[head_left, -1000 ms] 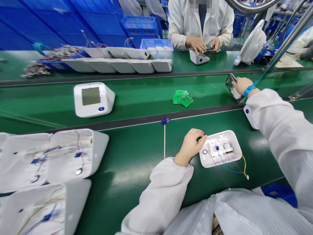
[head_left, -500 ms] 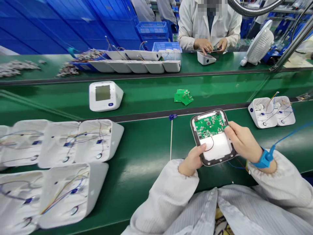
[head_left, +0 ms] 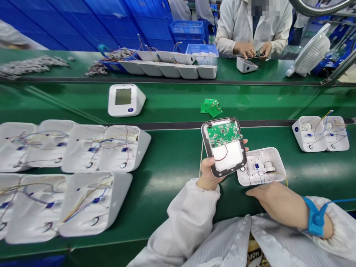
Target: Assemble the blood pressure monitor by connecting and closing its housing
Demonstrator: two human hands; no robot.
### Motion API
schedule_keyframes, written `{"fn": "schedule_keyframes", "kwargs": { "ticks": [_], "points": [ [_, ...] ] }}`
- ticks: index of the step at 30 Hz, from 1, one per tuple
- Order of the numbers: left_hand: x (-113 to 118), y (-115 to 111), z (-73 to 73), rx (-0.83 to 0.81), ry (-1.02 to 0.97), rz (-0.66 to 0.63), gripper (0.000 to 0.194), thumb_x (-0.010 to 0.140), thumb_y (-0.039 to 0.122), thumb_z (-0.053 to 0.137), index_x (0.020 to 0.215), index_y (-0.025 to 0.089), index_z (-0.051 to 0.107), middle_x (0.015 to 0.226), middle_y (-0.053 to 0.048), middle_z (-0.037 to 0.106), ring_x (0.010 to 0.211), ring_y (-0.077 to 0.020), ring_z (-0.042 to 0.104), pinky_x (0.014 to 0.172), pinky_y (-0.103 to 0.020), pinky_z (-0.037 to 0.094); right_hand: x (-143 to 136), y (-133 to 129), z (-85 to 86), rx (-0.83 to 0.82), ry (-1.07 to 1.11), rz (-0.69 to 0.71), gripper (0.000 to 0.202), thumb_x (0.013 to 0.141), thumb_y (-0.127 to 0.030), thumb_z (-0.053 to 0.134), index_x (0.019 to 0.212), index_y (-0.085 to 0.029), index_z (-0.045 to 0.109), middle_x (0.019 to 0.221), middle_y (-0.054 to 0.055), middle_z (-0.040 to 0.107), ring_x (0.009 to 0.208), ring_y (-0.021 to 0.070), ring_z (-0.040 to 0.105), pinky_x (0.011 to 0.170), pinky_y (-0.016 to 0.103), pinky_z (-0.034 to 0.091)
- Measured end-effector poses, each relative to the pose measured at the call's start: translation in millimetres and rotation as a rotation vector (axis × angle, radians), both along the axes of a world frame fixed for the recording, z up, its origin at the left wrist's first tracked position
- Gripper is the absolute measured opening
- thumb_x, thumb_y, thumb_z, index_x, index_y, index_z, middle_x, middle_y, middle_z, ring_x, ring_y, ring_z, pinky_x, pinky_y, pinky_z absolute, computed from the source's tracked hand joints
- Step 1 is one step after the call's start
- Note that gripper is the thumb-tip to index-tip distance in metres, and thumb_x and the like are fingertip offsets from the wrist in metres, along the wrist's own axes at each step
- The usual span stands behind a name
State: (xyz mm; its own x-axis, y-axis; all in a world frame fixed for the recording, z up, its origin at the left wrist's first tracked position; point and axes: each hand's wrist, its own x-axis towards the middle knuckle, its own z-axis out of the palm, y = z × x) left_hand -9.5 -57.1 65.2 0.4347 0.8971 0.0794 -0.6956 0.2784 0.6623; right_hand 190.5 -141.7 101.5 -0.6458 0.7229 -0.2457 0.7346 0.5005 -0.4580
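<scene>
My left hand (head_left: 209,174) holds a dark-rimmed panel (head_left: 228,155) by its lower left edge, with fingertips showing behind its right side. A green circuit board (head_left: 222,134) sits in the panel's upper half, and a thin dark wire loops below it. My right hand (head_left: 275,202), with a blue strap at the wrist, is beside the near edge of an open white housing (head_left: 274,157). That housing lies right of the panel and has a small blue part and wires inside. The fingers of my right hand are mostly hidden, so what they hold, if anything, cannot be seen.
Open white housings with wires (head_left: 83,148) stand in two rows at left, and two more (head_left: 310,142) at right. Beyond the dark rail are loose green boards (head_left: 211,107) and a white device with a screen (head_left: 136,100). A co-worker (head_left: 254,33) sits opposite.
My right hand has left the panel and moved down to the right. The panel has shifted left with my left hand. The open housing now shows beside it. The view has shifted slightly.
</scene>
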Motion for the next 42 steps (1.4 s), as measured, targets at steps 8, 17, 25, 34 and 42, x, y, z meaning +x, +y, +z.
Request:
{"fn": "schedule_keyframes", "kwargs": {
  "ticks": [8,17,25,34,42],
  "points": [
    [4,-8,-12.5,-0.021,0.082,-0.049,0.075,0.069,0.042,0.078,0.134,0.013,0.056,0.134,-0.017,0.061,0.13,-0.0426,0.052,0.113,-0.056,0.039,6,28,23.9,0.159,0.279,-0.122,0.031,0.101,-0.021,0.042,0.113,-0.021,0.071,0.095,0.007,0.075,0.08,0.017,0.07,0.069,0.028,0.054],
    [18,-25,-43.0,0.057,0.164,-0.049,0.094,0.066,0.088,0.061,0.122,0.012,0.066,0.134,-0.019,0.061,0.137,-0.0416,0.043,0.117,-0.054,0.035,-22,46,9.9,0.173,0.601,-0.31,0.016,0.095,-0.029,0.062,0.091,-0.022,0.076,0.083,0.002,0.075,0.074,0.0146,0.069,0.071,0.025,0.054],
    [23,-24,-57.7,0.093,0.206,0.009,0.102,0.058,0.092,0.062,0.123,0.013,0.064,0.123,-0.018,0.066,0.131,-0.0409,0.049,0.114,-0.053,0.038,-34,46,6.2,0.169,0.572,-0.405,0.009,0.09,-0.024,0.068,0.082,-0.022,0.073,0.077,-0.001,0.076,0.066,0.0135,0.068,0.065,0.023,0.053],
    [23,-31,-65.9,0.174,0.176,0.031,0.09,0.066,0.08,0.071,0.13,0.018,0.057,0.119,-0.014,0.066,0.123,-0.0361,0.056,0.113,-0.053,0.038,-34,45,3.9,0.203,0.581,-0.415,0.009,0.089,-0.022,0.069,0.08,-0.022,0.068,0.076,-0.002,0.074,0.068,0.0138,0.068,0.067,0.025,0.052],
    [23,-32,-65.0,0.189,0.152,0.015,0.085,0.07,0.075,0.072,0.13,0.017,0.057,0.124,-0.015,0.064,0.128,-0.0371,0.053,0.115,-0.054,0.036,-33,46,4.8,0.114,0.601,-0.518,0.009,0.085,-0.022,0.069,0.076,-0.021,0.069,0.073,-0.001,0.073,0.067,0.0138,0.067,0.064,0.024,0.051]
  ]
}}
